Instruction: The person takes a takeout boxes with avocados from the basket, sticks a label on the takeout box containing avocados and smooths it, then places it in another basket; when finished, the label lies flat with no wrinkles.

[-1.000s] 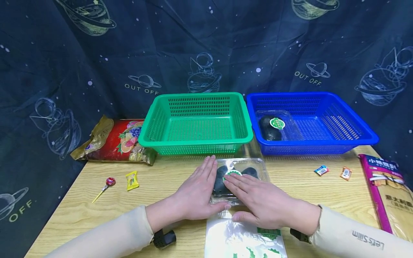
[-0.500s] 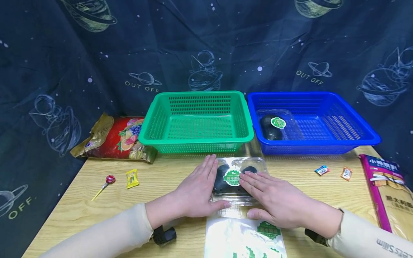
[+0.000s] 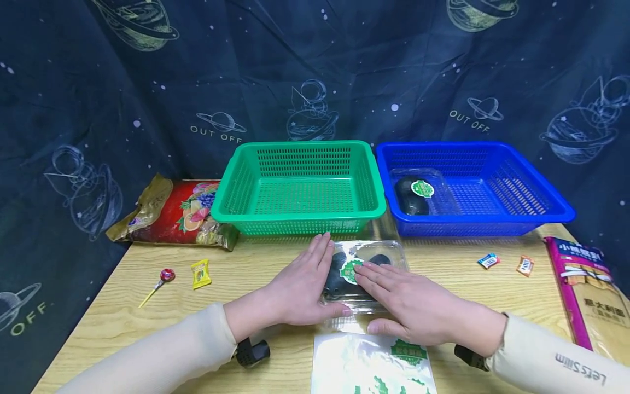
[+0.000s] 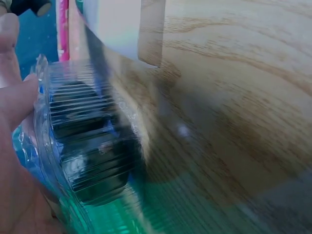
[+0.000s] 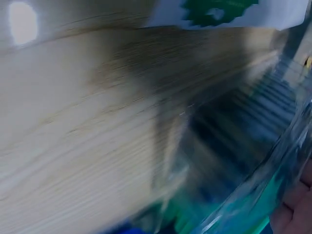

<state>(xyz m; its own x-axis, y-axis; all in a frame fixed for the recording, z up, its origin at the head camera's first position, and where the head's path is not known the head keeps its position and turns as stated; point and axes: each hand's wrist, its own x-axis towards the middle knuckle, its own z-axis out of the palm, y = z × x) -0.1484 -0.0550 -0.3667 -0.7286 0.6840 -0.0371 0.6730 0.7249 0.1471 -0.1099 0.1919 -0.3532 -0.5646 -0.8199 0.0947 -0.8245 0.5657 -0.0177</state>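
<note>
A clear plastic box (image 3: pixel 344 305) with dark rounded items (image 3: pixel 334 282) inside sits in front of the green basket. On its lid is a round green-and-white sticker (image 3: pixel 349 270). My left hand (image 3: pixel 301 290) lies along the box's left side, fingers straight, thumb by the near edge. With straight fingers, my right hand (image 3: pixel 418 301) rests on the lid, fingertips at the sticker's right edge. The left wrist view shows the ribbed side of the box (image 4: pixel 90 141) beside my hand (image 4: pixel 17 161); the right wrist view of the box (image 5: pixel 239 141) is blurred.
A green basket (image 3: pixel 300 216) and a blue basket (image 3: pixel 482 218) stand behind; the blue one holds a similar box (image 3: pixel 413 194). A sticker sheet (image 3: pixel 354 364) lies nearest. Left: red-gold bag (image 3: pixel 182 213), lollipop (image 3: pixel 167 275), yellow candy (image 3: pixel 200 273). Right: small candies (image 3: pixel 489 260), pasta bag (image 3: pixel 590 290).
My right hand's fingers slid right off the sticker's middle, then slightly back left onto its edge. The left hand stays at the box's side.
</note>
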